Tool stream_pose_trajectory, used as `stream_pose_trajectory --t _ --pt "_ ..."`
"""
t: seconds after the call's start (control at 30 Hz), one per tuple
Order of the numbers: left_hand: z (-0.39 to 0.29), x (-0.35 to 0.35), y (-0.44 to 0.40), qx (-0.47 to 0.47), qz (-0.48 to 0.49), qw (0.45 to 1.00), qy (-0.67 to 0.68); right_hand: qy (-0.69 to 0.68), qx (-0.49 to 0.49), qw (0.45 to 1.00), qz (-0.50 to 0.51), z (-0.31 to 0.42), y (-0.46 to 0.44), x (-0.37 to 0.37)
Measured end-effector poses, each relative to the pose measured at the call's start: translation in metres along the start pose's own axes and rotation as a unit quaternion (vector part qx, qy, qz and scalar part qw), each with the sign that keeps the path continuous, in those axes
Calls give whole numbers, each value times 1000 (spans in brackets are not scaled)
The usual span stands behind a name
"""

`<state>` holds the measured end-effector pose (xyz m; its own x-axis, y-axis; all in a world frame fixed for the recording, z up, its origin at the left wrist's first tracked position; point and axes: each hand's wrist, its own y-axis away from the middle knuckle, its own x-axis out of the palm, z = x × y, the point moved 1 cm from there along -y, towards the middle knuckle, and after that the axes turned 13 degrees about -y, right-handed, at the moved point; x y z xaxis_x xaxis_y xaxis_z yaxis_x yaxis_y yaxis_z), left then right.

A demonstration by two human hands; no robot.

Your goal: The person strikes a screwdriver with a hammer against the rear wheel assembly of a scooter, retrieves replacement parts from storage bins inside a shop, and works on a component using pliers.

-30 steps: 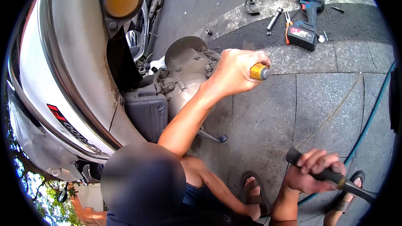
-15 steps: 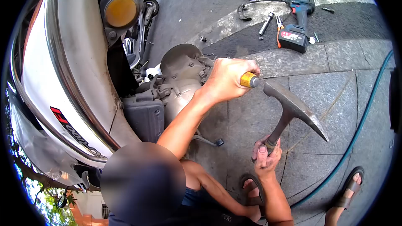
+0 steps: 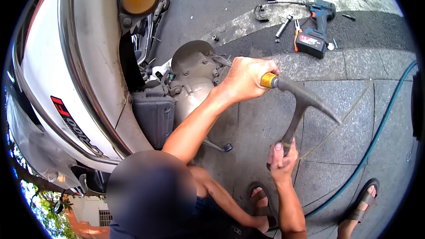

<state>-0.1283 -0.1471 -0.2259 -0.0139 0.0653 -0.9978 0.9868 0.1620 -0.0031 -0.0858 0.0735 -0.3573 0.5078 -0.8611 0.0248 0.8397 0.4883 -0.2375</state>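
My left hand (image 3: 250,78), fingers wrapped round it, holds a yellow-handled tool (image 3: 268,80) near the scooter's grey metal casing (image 3: 193,99). The far part of this tool is hidden behind the hand. My right hand (image 3: 283,159) grips the dark shaft of a pick-ended hammer (image 3: 302,100). The hammer's blunt face appears to touch the grey end of the yellow handle, while its pointed end reaches right and is slightly blurred.
The white scooter body (image 3: 46,75) fills the left side. A cordless driver (image 3: 319,22), pliers (image 3: 297,33) and curved metal parts (image 3: 260,13) lie at the upper right. A green hose (image 3: 376,137) crosses the paving, near a sandalled foot (image 3: 365,199). A blurred dark shape covers the lower left.
The hammer swung from the lower right up to beside the yellow handle, then moved slightly left and up against its end. My left hand kept its hold.
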Motion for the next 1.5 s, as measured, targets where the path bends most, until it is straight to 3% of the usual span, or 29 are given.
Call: stream_pose_trajectory --t 0.03,0.07,0.1,0.17,0.27,0.47,0.57,0.67,0.73,0.77,0.8,0.87,0.9,0.97,1.0,1.07,1.13,1.17,1.23,1.37,1.4,1.43,1.5 --pt "2 0 -2 2 -13 1000 -13 -186 115 976 5 1 -6 -8" --pt "4 -3 -1 6 -4 1000 -19 -365 245 898 3 15 -2 -12" --pt "3 -1 -1 2 -10 1000 -4 -354 266 897 -4 26 7 -16" --pt "2 -1 -2 5 -20 1000 -13 -434 184 881 -45 26 -6 -6" --pt "4 1 -2 8 -18 1000 -11 -268 191 943 53 -2 13 15" --pt "5 1 -2 11 -20 1000 -22 -318 182 930 16 -7 21 14" --pt "2 1 -3 13 -18 1000 -13 -255 168 950 58 -14 31 25" --pt "2 0 -5 1 -9 1000 -22 -276 151 946 82 -1 -7 -13" --pt "5 2 -1 19 -17 1000 -17 -500 111 852 -112 32 -47 -52" --pt "2 -2 -1 8 -1 1000 -22 -501 144 848 -97 38 -32 -45" --pt "1 0 10 0 -4 1000 -21 -585 112 794 -120 35 -22 -45" --pt "5 1 -1 -3 2 1000 -29 -226 173 958 -12 3 15 -15" --pt "-4 3 1 25 23 996 -77 -47 178 982 48 -12 31 0" --pt "5 -3 -1 20 -9 998 -66 -298 282 911 40 -3 -1 -5" --pt "3 2 2 24 -5 999 -21 -443 315 839 -20 15 8 -13" --pt "3 1 1 14 -20 999 -28 -470 228 851 -51 8 17 -4" --pt "1 1 2 14 -14 999 -29 -221 135 964 53 -6 21 14" --pt "2 1 2 18 -15 999 -28 -204 140 968 51 -5 22 13" --pt "5 2 2 9 7 1000 -27 -299 214 929 48 9 4 -1" --pt "1 -1 2 17 -1 999 -42 -499 115 844 -162 34 -36 -64" --pt "3 -1 1 19 -1 999 -46 -335 62 932 -123 12 1 -55" --pt "4 1 3 9 4 999 -33 -154 -13 984 -83 1 14 -47" --pt "4 6 4 19 19 998 -48 -130 111 985 -3 -11 13 -19"
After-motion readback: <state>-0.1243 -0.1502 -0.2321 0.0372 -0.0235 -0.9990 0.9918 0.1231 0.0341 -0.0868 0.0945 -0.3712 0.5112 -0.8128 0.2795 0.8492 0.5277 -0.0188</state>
